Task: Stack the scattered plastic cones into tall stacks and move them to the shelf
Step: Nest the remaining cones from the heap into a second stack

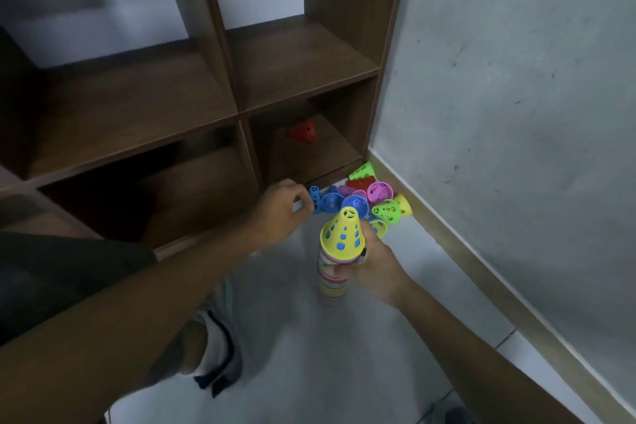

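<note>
Tall stack of cones (333,277), yellow cone (342,230) on top, standing on the pale floor (344,354) at centre frame. Right hand (373,268) wrapped round its upper part, grip closed on the stack. Left hand (280,212) out ahead, fingers curled, pinching a blue cone (315,198) at the left edge of the loose pile (364,200). Pile heaped in the corner, just above centre frame: blue, pink, green, yellow, red, tipped every way, touching one another. Green cone (363,171) right against the foot of the wooden shelf (220,79). One red cone (303,131) lying alone, on its side, in the lower right compartment. Grey wall (516,96) filling the right side.
</note>
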Motion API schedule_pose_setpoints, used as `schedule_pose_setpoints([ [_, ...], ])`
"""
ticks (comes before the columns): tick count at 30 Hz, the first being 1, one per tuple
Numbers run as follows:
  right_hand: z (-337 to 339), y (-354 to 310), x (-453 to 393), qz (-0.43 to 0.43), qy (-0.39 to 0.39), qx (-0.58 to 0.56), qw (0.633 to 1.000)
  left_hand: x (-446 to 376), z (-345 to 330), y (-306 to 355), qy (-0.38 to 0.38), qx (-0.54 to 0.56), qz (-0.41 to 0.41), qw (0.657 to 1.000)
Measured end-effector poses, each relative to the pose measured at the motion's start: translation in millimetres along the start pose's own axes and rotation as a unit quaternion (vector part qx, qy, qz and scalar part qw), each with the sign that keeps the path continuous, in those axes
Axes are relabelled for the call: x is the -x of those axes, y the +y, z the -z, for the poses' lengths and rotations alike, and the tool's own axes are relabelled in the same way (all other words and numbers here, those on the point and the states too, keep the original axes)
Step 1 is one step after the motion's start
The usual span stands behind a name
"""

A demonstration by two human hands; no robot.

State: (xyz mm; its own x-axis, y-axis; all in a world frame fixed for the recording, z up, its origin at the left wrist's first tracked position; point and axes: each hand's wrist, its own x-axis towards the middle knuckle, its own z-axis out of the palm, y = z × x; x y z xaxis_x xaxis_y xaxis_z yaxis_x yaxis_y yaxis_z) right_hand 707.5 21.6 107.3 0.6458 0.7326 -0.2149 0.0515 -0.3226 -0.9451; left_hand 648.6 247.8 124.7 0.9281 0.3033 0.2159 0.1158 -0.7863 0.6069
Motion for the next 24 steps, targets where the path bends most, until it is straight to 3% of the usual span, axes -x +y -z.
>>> schedule_pose_setpoints([
  [8,32.4,29.8,-26.3,-0.026,-0.150,0.111,0.982,-27.8,-13.3,-39.6,-0.072,-0.039,0.012,0.997],
  [12,52.5,61.4,-51.4,-0.069,-0.067,0.175,0.980,-53.1,-23.8,-60.6,-0.094,-0.047,0.036,0.994],
  [16,68.4,69.7,-89.2,-0.055,0.030,0.209,0.976,-83.0,-34.6,-72.9,-0.092,-0.063,0.073,0.991],
  [24,68.7,84.0,-144.1,-0.054,0.038,0.247,0.967,-152.8,-44.3,-91.4,-0.171,-0.159,0.145,0.962],
])
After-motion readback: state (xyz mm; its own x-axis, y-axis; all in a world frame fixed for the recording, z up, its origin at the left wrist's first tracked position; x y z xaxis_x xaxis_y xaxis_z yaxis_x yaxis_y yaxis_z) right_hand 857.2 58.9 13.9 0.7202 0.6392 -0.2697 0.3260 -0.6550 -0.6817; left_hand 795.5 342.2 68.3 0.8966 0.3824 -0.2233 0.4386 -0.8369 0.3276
